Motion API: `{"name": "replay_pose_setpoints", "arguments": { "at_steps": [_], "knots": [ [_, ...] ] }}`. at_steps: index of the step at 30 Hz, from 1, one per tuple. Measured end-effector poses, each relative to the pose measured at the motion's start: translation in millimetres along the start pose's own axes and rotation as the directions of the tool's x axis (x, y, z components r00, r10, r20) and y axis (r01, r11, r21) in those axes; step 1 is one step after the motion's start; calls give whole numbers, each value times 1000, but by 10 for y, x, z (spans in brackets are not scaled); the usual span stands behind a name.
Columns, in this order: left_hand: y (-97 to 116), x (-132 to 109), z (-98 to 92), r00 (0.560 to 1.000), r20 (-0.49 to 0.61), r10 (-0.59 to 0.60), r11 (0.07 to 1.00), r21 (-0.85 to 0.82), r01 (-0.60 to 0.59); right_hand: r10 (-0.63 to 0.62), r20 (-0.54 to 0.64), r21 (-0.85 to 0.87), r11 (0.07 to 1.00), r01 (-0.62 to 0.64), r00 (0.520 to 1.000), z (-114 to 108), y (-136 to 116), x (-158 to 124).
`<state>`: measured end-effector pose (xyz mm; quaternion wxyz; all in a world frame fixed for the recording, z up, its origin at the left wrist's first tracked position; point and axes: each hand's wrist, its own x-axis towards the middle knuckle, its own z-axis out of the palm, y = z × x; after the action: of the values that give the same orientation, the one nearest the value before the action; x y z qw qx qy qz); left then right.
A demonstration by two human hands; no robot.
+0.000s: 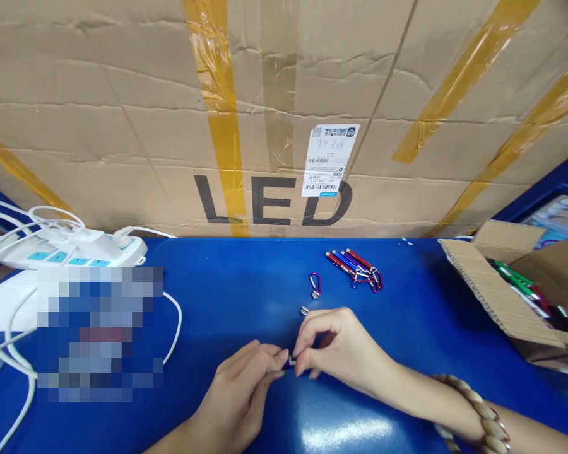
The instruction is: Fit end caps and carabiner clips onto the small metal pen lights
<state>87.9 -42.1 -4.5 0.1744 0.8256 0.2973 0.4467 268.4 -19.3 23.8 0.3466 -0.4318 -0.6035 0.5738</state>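
My left hand (243, 388) is closed in a pinch on a small dark blue tube (288, 364), most of which its fingers hide. At the tube's right end, where a bit of silver metal shows, the fingertips of my right hand (336, 343) are also pinched. Just beyond the right hand lies a small silver metal piece (304, 310). A red-purple carabiner (315, 282) with a metal end rests a little farther back. To its right, several slim red and blue metal keychain tubes (346, 260) lie side by side, with carabiners attached.
An open cardboard box (478, 287) of coloured pen-like items stands at the right. White power strips (99, 249) with tangled cables (175, 321) and a blurred-out patch (99, 334) occupy the left. A large taped carton (274, 113) walls off the back of the blue table (231, 277).
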Motion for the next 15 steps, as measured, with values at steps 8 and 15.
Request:
{"name": "replay_pose_setpoints", "arguments": {
  "at_steps": [8, 15],
  "knots": [
    [-1, -7, 14, 997, -11, -82, 997, -6, 82, 307, 205, 310, 880, -359, 929, 46, -54, 17],
    [-52, -47, -70, 957, -44, -288, 958, 2, 288, 24, -42, -496, 868, -42, 999, -514, -370, 95]
  ]
}}
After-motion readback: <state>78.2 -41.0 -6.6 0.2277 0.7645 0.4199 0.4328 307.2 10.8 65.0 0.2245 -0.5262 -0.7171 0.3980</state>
